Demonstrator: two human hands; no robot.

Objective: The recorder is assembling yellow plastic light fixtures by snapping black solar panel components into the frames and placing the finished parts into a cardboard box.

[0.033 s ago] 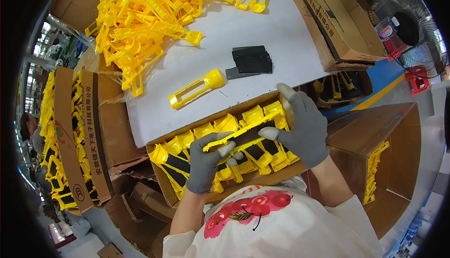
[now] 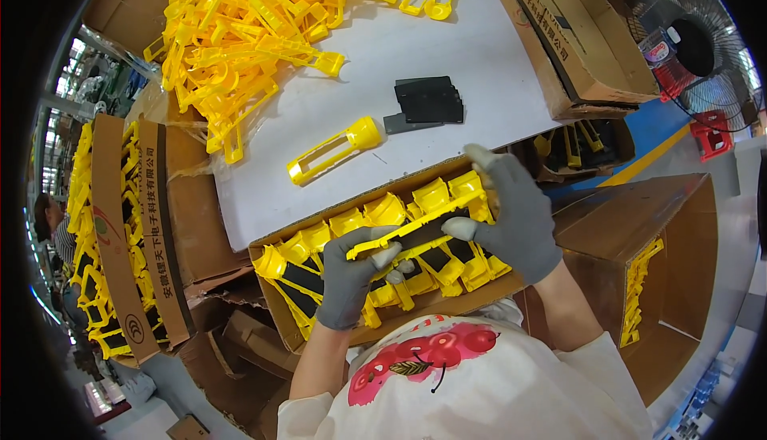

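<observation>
Gloved left hand (image 2: 349, 280) and right hand (image 2: 515, 216) clasped yellow frame with black insert (image 2: 415, 234) by its ends, above cardboard box (image 2: 276, 304) at table's near edge (image 2: 240, 224).

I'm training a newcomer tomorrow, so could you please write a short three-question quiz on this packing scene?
1. True or false: both hands wear grey gloves.
2. What lies nearest the stack of black plates on the white table? A) loose yellow part B) fan C) red stool
3. What do the left hand and right hand hold together?

Key: 1 true. 2 A. 3 A yellow frame with a black insert, above the cardboard box of similar parts.
</observation>
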